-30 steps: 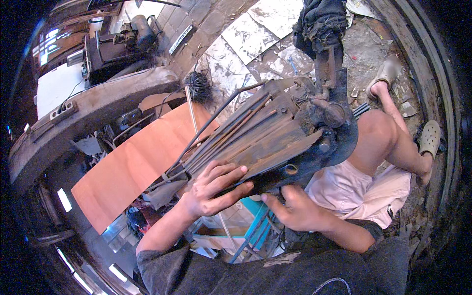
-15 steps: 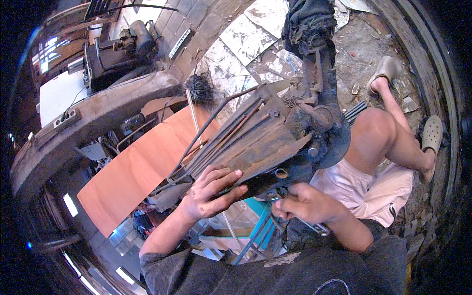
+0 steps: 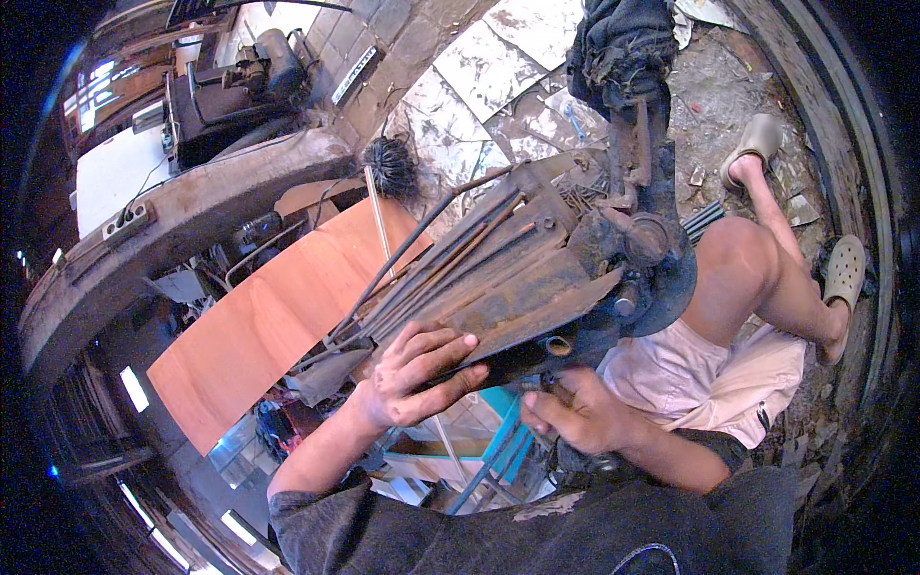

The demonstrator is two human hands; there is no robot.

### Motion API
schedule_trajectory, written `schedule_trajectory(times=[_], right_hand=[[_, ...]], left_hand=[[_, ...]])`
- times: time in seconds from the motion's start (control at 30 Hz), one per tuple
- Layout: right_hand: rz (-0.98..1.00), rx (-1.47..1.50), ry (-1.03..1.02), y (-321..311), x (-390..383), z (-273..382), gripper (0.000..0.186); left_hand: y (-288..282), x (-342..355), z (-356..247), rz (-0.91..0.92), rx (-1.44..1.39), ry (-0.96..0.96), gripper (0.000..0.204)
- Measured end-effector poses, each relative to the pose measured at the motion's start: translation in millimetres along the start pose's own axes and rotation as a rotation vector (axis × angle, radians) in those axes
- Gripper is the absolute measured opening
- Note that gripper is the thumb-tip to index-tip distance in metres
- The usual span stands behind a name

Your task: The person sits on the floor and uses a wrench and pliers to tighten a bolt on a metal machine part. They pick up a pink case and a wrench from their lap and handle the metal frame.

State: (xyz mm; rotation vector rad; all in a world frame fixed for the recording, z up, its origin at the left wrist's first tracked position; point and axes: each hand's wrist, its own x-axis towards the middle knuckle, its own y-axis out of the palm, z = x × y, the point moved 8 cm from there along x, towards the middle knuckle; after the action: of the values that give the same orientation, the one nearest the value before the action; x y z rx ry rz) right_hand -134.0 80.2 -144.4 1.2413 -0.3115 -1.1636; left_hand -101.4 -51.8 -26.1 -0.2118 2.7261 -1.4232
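A large rusty metal assembly [image 3: 537, 278] with long rods, flat plates and a round hub [image 3: 661, 278] fills the middle of the view. My left hand [image 3: 417, 374] lies flat against its near edge, fingers spread over the rusty plate. My right hand [image 3: 575, 412] is curled under the assembly's lower end, fingers closed around a dark part there; what it grips is partly hidden. I sit with bare knees [image 3: 738, 259] to the right, in pale shorts and sandals.
An orange-brown board [image 3: 268, 326] leans below the assembly on the left. A thick curved beam [image 3: 172, 240] runs across the upper left, with a dark machine [image 3: 230, 86] behind it. Metal sheets [image 3: 498, 57] and debris cover the ground. A dark cloth bundle [image 3: 623, 48] hangs at top.
The view has shifted slightly. My right hand has moved left under the assembly's lower end. My left hand stays on the rusty plate.
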Motion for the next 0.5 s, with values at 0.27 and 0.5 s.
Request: schedule_trajectory(times=[0.27,0.5], right_hand=[[-0.133,0.105,-0.258,15.4,20.4,-15.4,0.017],[-0.057,0.521,-0.169,21.2,24.3,-23.7,0.031]], left_hand=[[0.5,1.6,1.7,0.031,-0.029,-0.012,0.026],[-1.7,2.8,1.4,0.053,-0.036,-0.025,0.027]])
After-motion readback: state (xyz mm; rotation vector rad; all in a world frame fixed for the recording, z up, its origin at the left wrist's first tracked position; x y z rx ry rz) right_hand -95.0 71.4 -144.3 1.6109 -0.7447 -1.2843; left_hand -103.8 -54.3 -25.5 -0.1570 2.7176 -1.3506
